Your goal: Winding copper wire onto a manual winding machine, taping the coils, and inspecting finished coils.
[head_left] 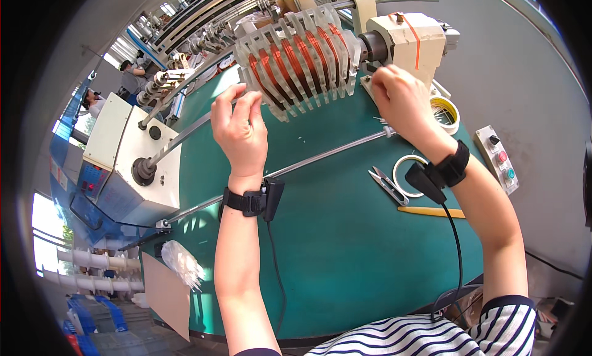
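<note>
A clear-finned coil former point(299, 63) wound with bands of copper-coloured wire is mounted on a shaft at the top centre. My left hand point(239, 131) is raised at its left end, beside the metal shaft; the fingers are bent and apart, and I see nothing between them. By the former's right end, just below the dark chuck point(373, 46) of the cream housing point(410, 44), is my right hand point(401, 100). Its fingers are curled closed, and whatever they hold, if anything, is hidden. Both wrists wear black straps with a small cabled device.
A metal rod point(333, 152) crosses the green tabletop point(345, 251). Thread snips point(390, 186), a white ring point(404, 171), a yellow stick point(431, 212) and a tape roll point(449, 114) lie at right, near a button box point(497, 160). A bag of white strips point(182, 263) lies lower left, below a machine housing point(139, 165).
</note>
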Motion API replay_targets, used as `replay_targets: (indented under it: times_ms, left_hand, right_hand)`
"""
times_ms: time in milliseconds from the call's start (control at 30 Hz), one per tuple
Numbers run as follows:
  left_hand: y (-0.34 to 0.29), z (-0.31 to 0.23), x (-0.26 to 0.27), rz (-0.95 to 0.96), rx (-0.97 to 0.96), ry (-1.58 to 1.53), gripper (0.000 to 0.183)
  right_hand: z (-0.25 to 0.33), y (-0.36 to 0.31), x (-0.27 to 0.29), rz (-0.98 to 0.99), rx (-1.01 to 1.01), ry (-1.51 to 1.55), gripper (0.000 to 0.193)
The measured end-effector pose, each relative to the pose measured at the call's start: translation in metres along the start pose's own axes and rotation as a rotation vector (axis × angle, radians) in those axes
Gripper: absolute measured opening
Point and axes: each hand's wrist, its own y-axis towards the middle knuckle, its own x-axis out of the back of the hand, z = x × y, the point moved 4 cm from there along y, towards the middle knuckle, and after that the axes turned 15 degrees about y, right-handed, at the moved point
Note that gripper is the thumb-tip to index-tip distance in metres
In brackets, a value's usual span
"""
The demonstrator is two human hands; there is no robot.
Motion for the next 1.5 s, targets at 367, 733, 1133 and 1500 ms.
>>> replay_targets:
  times_ms: [367,733,1133,1500]
  left_hand:
    - [-0.047,0.038,-0.017,0.192,0.739,-0.883,0.014]
    - [-0.073,0.05,-0.027,0.347,0.632,-0.441,0.026]
    - [-0.062,0.062,-0.025,0.384,0.476,-0.2,0.008]
    - [-0.049,0.111,-0.054,0.388,0.523,0.151,0.017]
  right_hand:
    - [-0.104,0.002,-0.099,0.285,-0.678,0.251,0.037]
    - [-0.096,0.009,-0.116,0.176,-0.754,-0.003,0.016]
    - [-0.07,-0.002,-0.059,0.175,-0.456,-0.21,0.016]
    - [-0.052,0.003,-0.022,0.038,-0.222,-0.319,0.015]
